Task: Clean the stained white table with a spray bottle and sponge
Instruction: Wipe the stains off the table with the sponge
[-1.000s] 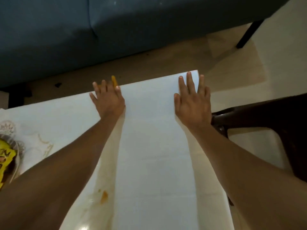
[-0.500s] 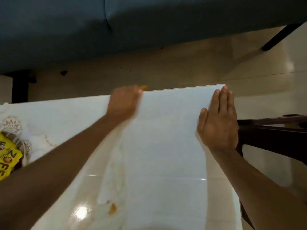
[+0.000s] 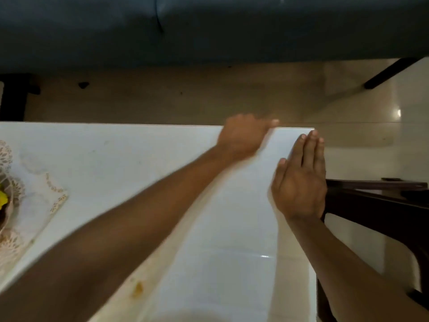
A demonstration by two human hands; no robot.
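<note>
White table (image 3: 116, 170) fills the lower frame; wiping is judged under way. At its far edge the blurred left hand (image 3: 241, 135) is curled, its contents unclear; the right hand (image 3: 299, 184) is laid flat. An orange stain (image 3: 138, 289) at lower centre should be scrubbed next.

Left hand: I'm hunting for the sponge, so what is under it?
The left hand lies blurred at the far edge of the glossy white table. No sponge shows; its palm covers whatever is beneath.
</note>
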